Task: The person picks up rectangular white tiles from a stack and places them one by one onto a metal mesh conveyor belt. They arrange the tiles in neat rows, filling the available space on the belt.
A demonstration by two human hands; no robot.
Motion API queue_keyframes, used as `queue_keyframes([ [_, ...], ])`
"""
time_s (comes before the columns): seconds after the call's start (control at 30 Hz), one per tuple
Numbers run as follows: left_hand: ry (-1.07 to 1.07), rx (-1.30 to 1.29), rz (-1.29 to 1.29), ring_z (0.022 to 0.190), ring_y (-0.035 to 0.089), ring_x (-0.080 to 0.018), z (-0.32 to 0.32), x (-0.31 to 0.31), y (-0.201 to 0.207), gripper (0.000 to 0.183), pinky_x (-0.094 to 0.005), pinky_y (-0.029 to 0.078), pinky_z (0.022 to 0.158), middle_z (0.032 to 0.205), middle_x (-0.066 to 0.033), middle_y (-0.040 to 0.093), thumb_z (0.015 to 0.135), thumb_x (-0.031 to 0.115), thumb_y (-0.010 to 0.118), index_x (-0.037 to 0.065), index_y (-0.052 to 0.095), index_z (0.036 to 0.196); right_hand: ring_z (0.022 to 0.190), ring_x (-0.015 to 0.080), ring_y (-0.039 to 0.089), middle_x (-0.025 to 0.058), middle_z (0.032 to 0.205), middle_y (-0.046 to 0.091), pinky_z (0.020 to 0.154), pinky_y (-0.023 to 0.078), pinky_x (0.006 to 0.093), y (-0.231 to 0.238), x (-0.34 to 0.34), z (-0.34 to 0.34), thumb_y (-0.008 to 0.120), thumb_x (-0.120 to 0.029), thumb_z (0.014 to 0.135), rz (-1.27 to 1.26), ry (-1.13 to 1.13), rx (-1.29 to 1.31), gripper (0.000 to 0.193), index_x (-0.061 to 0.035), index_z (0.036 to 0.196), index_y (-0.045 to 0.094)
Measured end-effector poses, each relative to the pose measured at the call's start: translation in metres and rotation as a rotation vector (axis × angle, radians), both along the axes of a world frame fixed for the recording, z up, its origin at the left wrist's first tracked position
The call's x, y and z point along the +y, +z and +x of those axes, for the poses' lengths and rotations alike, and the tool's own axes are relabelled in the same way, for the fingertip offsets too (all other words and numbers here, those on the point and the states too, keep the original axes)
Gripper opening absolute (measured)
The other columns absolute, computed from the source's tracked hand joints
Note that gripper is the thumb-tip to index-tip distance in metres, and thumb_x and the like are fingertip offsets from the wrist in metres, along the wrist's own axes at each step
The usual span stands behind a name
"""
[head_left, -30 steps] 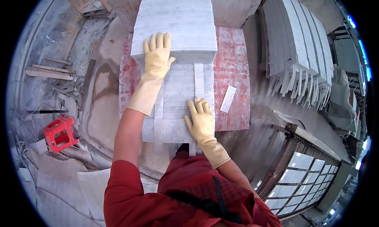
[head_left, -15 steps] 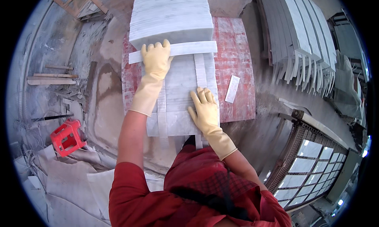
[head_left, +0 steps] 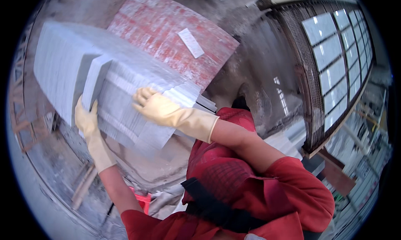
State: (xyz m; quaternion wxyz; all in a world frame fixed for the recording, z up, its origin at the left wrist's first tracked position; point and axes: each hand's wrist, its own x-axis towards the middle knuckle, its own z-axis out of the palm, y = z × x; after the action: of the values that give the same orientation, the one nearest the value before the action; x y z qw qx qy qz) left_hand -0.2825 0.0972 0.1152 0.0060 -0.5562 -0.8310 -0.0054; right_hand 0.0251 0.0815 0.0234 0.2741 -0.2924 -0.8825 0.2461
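My left hand (head_left: 87, 117), in a cream rubber glove, grips the near end of a pale stone strip (head_left: 95, 76) between thumb and fingers. The strip stands on edge just in front of a tall row of similar thin strips (head_left: 56, 66). My right hand (head_left: 154, 107), in a matching glove, is over the lower layer of pale strips (head_left: 119, 108), its fingers slightly apart and somewhat blurred. Nothing shows in its grasp. Whether its fingertips touch the layer I cannot tell.
Beyond the stack lies a dusty red board (head_left: 163, 21) with a small loose white piece (head_left: 191, 43) on it. A dark metal rack (head_left: 307, 73) with shiny pale tiles (head_left: 330, 52) stands at the right. A red plastic stool (head_left: 143, 199) shows partly behind my left arm.
My view has swung to the right, so the stack now sits at the left. My right hand has moved further up the layer; my left hand still holds the strip.
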Motion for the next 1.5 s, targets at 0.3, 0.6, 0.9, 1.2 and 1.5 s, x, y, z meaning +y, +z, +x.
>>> queue_keyframes([
  [0.3,-0.048,-0.079,-0.001,0.129,0.061,-0.0372,-0.03,0.002,-0.01,0.068,-0.043,0.045,0.113,0.14,-0.0258,0.064,0.092,0.023,0.084,-0.008,0.055,0.145,0.125,0.0417,0.061,0.0269,0.13,0.067,0.112,0.045,0.0494,-0.006,-0.004,0.009,0.06,-0.02,0.096,-0.053,-0.07,0.053,0.03,0.0014,0.112,0.073],
  [0.6,-0.023,-0.243,-0.045,0.125,0.06,-0.03,-0.012,0.015,-0.004,0.065,-0.0414,0.044,0.112,0.136,-0.0202,0.064,0.095,0.016,0.082,-0.008,0.051,0.147,0.133,0.0451,0.058,0.0316,0.137,0.065,0.115,0.045,0.0494,-0.012,-0.003,0.021,0.058,-0.021,0.102,-0.14,-0.056,0.104,0.035,0.0027,0.123,0.071],
  [0.9,0.04,-0.293,-0.061,0.125,0.059,-0.0292,-0.001,0.012,-0.002,0.064,-0.0406,0.044,0.112,0.138,-0.0189,0.063,0.095,0.017,0.082,-0.007,0.051,0.147,0.129,0.0454,0.058,0.0305,0.131,0.066,0.112,0.045,0.0506,-0.008,-0.001,0.027,0.057,-0.021,0.103,-0.2,-0.006,0.118,0.033,0.0024,0.12,0.072],
  [1.2,0.037,-0.279,-0.038,0.125,0.06,-0.0301,-0.004,0.011,0.0,0.064,-0.0401,0.044,0.112,0.137,-0.0184,0.063,0.093,0.015,0.084,-0.006,0.053,0.146,0.129,0.0432,0.057,0.029,0.135,0.063,0.11,0.047,0.0464,-0.006,-0.003,0.021,0.058,-0.02,0.099,-0.259,-0.026,0.116,0.03,0.0011,0.116,0.072],
  [1.5,-0.001,-0.196,0.024,0.121,0.062,-0.0299,-0.022,0.006,-0.007,0.064,-0.0398,0.047,0.109,0.133,-0.0179,0.066,0.09,0.013,0.086,-0.005,0.056,0.143,0.128,0.0422,0.058,0.0278,0.134,0.062,0.111,0.048,0.0465,-0.004,-0.004,0.017,0.06,-0.018,0.096,-0.231,-0.048,0.132,0.031,0.0011,0.118,0.071],
])
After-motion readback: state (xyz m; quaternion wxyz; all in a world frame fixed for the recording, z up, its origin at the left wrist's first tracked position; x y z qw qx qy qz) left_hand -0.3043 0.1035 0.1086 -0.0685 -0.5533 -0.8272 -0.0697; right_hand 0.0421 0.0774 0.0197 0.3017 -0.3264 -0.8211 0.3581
